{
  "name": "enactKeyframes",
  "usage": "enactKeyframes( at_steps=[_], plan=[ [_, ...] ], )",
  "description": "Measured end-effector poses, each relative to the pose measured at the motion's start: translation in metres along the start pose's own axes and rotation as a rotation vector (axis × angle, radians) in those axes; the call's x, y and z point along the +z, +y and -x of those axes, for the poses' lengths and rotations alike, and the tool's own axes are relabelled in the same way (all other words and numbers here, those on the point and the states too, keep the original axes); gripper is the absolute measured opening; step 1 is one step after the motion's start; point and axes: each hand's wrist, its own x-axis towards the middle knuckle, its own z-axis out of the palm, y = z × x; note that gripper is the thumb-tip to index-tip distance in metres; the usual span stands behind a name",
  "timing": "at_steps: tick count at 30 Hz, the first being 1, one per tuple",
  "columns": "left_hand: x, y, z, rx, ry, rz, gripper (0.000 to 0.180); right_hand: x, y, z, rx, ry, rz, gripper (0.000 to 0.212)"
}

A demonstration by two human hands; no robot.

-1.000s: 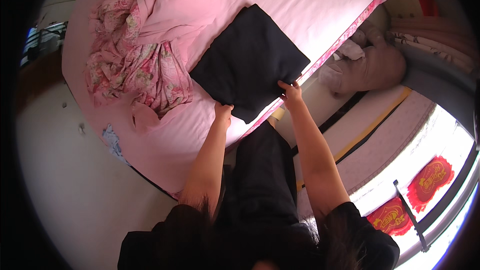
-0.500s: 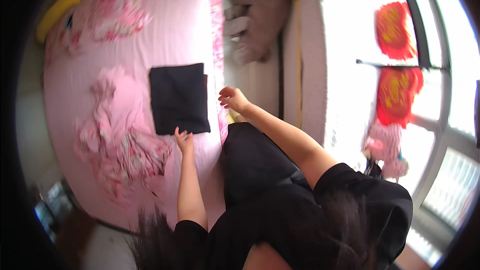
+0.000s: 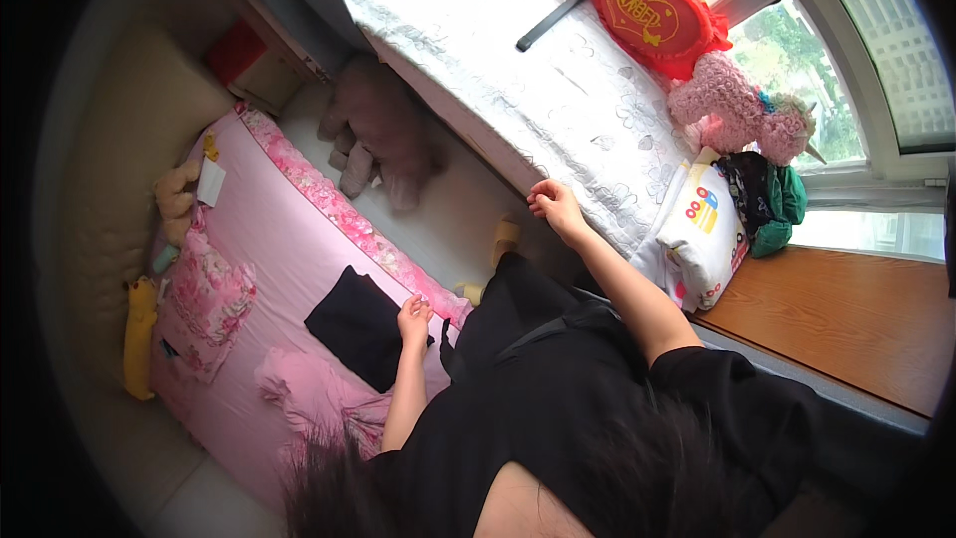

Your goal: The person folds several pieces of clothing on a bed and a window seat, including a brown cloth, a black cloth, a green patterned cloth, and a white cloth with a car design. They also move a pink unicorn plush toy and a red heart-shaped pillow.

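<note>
My left hand (image 3: 414,320) hovers over the right edge of a folded black cloth (image 3: 351,324), fingers loosely bent and apart, holding nothing. The cloth lies flat on the bed with the pink sheet (image 3: 289,274). My right hand (image 3: 558,209) is in the air beside the white quilted window seat (image 3: 558,90). Its fingers curl loosely with nothing in them. Beside the black cloth lies a crumpled pink floral blanket (image 3: 314,391), partly hidden behind my hair and left arm.
A brownish plush toy (image 3: 378,130) lies on the floor between bed and window seat. Red heart-shaped cushions (image 3: 652,10), a pink plush (image 3: 722,100) and a folded white printed quilt (image 3: 697,224) sit along the window. A floral pillow (image 3: 209,299) and yellow plush (image 3: 139,339) are across the bed.
My view and body have turned right, toward the window. The bed has shifted down and left in view. My left hand has come away from the cloth's near edge; the cloth stays on the bed.
</note>
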Motion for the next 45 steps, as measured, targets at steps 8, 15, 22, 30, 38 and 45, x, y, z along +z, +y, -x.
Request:
enactKeyframes(
  at_steps=[8,15,22,30,38,45],
  plan=[
    [0.110,0.131,-0.042,0.181,-0.271,-0.442,0.030,-0.053,0.005,-0.060,-0.007,0.198,-0.045,0.020],
    [0.210,0.198,-0.103,0.426,-0.480,-0.666,0.029,-0.102,0.013,-0.084,-0.062,0.374,-0.026,0.021],
    [0.320,0.232,-0.112,0.443,-0.923,-0.917,0.025,-0.144,0.029,-0.052,0.004,0.855,-0.232,0.019],
    [0.494,0.270,-0.082,1.013,-1.300,-1.057,0.025,-0.141,0.032,0.048,0.039,1.189,-0.630,0.021],
    [0.683,0.307,0.012,1.657,-1.206,-0.778,0.069,-0.180,-0.001,0.052,-0.121,1.235,-0.735,0.031],
    [0.738,0.304,-0.011,0.627,-0.851,-0.756,0.091,-0.281,-0.004,0.008,-0.211,1.172,-0.496,0.059]
  ],
)
